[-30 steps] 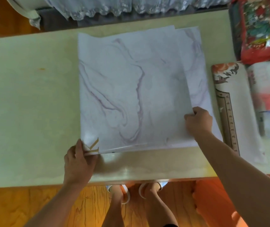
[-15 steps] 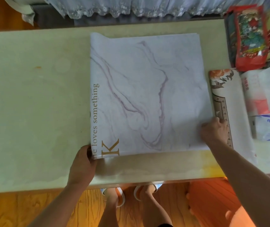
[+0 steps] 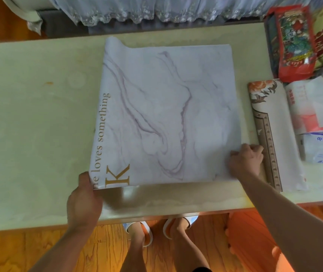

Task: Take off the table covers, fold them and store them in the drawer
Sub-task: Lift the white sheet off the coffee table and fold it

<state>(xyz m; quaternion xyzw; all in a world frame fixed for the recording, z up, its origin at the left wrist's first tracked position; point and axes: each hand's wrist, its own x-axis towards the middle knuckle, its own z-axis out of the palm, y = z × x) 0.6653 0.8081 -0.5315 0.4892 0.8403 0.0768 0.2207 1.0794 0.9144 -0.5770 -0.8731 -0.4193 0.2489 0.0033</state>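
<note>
A folded white marble-pattern table cover (image 3: 166, 114) with gold lettering along its left edge lies flat in the middle of the pale table (image 3: 29, 124). My left hand (image 3: 84, 201) pinches its near left corner at the table's front. My right hand (image 3: 246, 160) presses and grips the cover's near right corner. A second folded cover (image 3: 274, 134), cream with a brown patterned border and an orange flower, lies just to the right, touching my right hand's knuckles.
Red snack bags (image 3: 294, 40), a paper packet (image 3: 311, 107) and a tissue pack (image 3: 321, 150) crowd the table's right end. A lace curtain (image 3: 156, 10) hangs behind the table. My slippered feet (image 3: 156, 230) stand on the wooden floor below, an orange stool (image 3: 250, 242) at right.
The top layer has been pulled to the right and aligned over the lower one, baring the gold lettering at left. My right hand slid right to the corner; my left hand stays at the near left corner.
</note>
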